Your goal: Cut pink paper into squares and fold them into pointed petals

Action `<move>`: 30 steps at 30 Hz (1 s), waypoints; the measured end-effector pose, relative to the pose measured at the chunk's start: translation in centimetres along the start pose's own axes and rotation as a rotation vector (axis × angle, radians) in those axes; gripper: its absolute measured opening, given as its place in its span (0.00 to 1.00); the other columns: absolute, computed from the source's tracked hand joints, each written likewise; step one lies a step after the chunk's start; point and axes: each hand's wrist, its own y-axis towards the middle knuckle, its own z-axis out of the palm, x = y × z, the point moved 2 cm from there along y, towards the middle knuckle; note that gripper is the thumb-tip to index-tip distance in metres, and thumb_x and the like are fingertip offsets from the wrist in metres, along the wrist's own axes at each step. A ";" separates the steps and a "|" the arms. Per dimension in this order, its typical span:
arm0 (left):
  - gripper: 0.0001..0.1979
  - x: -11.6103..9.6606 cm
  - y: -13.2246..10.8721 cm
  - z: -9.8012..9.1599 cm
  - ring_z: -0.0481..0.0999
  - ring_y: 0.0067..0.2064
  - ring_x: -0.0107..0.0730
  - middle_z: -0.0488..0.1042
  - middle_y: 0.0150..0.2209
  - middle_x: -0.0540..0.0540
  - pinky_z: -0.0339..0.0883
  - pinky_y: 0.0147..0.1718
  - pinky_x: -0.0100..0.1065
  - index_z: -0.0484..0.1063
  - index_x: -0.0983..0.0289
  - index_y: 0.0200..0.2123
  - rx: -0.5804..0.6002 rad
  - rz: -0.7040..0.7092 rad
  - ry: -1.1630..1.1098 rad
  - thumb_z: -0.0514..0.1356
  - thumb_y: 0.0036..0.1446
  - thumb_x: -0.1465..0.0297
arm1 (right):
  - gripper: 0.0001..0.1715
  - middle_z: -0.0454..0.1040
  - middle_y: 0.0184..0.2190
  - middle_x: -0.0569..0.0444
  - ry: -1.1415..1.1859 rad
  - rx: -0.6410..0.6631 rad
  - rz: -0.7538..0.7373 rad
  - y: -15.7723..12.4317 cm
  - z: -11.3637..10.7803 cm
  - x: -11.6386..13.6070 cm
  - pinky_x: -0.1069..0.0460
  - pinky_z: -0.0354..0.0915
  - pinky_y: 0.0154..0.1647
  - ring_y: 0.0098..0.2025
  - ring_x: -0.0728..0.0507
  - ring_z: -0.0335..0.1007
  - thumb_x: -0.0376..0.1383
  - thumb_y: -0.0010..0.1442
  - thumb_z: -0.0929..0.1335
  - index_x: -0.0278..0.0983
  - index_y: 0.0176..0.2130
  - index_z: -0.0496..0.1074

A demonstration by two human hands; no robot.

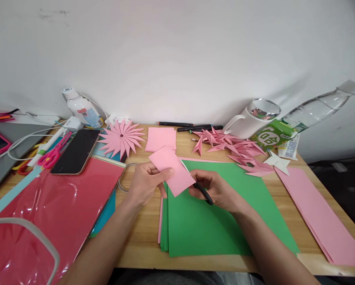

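Note:
My left hand pinches a pink piece of paper between thumb and fingers, tilted above the desk. In my right hand are black-handled scissors, their blade lying along the right edge of the pink paper. My fingers partly cover the scissor handles. Below both hands lies a stack of green paper sheets, with pink sheets showing at its edges. A pile of pink square papers rests just behind the held piece.
Left are a pink pleated paper star, a phone, pink scissors, a red plastic-covered pack and a white bottle. Right are folded pink paper pieces, a mug, a clear bottle and pink strips.

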 end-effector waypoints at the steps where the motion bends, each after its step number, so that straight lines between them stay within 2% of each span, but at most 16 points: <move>1: 0.09 0.0 0.0 0.0 0.68 0.14 0.24 0.75 0.21 0.53 0.59 0.05 0.23 0.77 0.69 0.25 0.000 -0.003 -0.002 0.69 0.41 0.68 | 0.16 0.60 0.25 0.59 -0.003 -0.004 0.003 0.0 0.0 0.0 0.56 0.53 0.27 0.26 0.52 0.52 0.41 0.50 0.73 0.34 0.32 0.67; 8: 0.10 -0.3 -0.2 0.3 0.67 0.15 0.22 0.76 0.23 0.54 0.58 0.05 0.22 0.77 0.69 0.24 -0.004 -0.022 -0.033 0.69 0.39 0.68 | 0.16 0.56 0.17 0.64 0.029 -0.023 0.034 0.0 0.2 -0.1 0.57 0.51 0.21 0.20 0.55 0.50 0.43 0.49 0.73 0.34 0.30 0.68; 12: 0.10 -0.4 -0.3 0.4 0.66 0.14 0.21 0.77 0.24 0.55 0.58 0.05 0.23 0.77 0.69 0.23 -0.005 -0.044 -0.044 0.69 0.38 0.68 | 0.17 0.58 0.17 0.63 0.021 -0.058 0.058 0.0 0.3 -0.1 0.57 0.52 0.17 0.17 0.55 0.54 0.45 0.48 0.73 0.35 0.30 0.69; 14: 0.10 -0.4 -0.3 0.4 0.67 0.15 0.23 0.77 0.23 0.54 0.59 0.06 0.23 0.76 0.69 0.23 -0.005 -0.060 -0.046 0.69 0.38 0.67 | 0.19 0.60 0.18 0.63 0.001 -0.112 0.061 0.0 0.1 -0.1 0.57 0.54 0.16 0.16 0.54 0.56 0.46 0.47 0.73 0.35 0.31 0.69; 16: 0.11 -0.4 -0.3 0.5 0.68 0.15 0.24 0.76 0.22 0.54 0.60 0.06 0.24 0.76 0.69 0.23 -0.003 -0.071 -0.050 0.69 0.38 0.67 | 0.20 0.63 0.18 0.62 -0.045 -0.231 0.030 0.0 -0.4 0.0 0.55 0.59 0.19 0.17 0.52 0.61 0.47 0.47 0.72 0.35 0.34 0.70; 18: 0.11 -0.5 -0.3 0.5 0.68 0.16 0.24 0.77 0.24 0.55 0.61 0.07 0.24 0.77 0.69 0.25 -0.005 -0.070 -0.054 0.70 0.38 0.68 | 0.23 0.69 0.22 0.58 -0.184 -0.444 -0.030 -0.1 -1.5 0.2 0.51 0.65 0.27 0.24 0.47 0.68 0.46 0.48 0.72 0.35 0.40 0.71; 20: 0.12 -0.5 -0.3 0.5 0.69 0.17 0.24 0.78 0.26 0.56 0.62 0.08 0.24 0.77 0.69 0.26 -0.011 -0.059 -0.058 0.70 0.37 0.68 | 0.25 0.75 0.28 0.53 -0.422 -0.683 -0.072 -0.4 -2.7 0.2 0.48 0.67 0.37 0.33 0.43 0.73 0.42 0.49 0.71 0.35 0.46 0.70; 23: 0.13 -0.4 -0.2 0.4 0.71 0.19 0.25 0.78 0.27 0.56 0.66 0.12 0.26 0.78 0.69 0.29 -0.002 -0.035 -0.058 0.70 0.38 0.68 | 0.26 0.78 0.35 0.49 -0.793 -0.894 -0.045 -0.8 -4.2 0.1 0.45 0.66 0.42 0.39 0.39 0.74 0.37 0.50 0.70 0.36 0.50 0.70; 26: 0.15 -0.1 -0.2 0.4 0.74 0.21 0.29 0.78 0.28 0.57 0.69 0.14 0.27 0.77 0.70 0.30 0.029 -0.007 -0.046 0.70 0.41 0.65 | 0.24 0.78 0.36 0.48 -1.005 -0.963 -0.008 -1.0 -5.2 -0.2 0.46 0.66 0.39 0.37 0.38 0.74 0.36 0.51 0.68 0.36 0.50 0.70; 30: 0.17 0.0 -0.2 0.4 0.77 0.25 0.34 0.79 0.30 0.58 0.72 0.16 0.29 0.76 0.70 0.30 0.041 0.003 -0.039 0.66 0.47 0.59 | 0.20 0.78 0.34 0.47 -1.171 -0.899 0.070 -1.2 -6.0 -0.3 0.47 0.64 0.35 0.35 0.37 0.74 0.35 0.53 0.67 0.36 0.47 0.72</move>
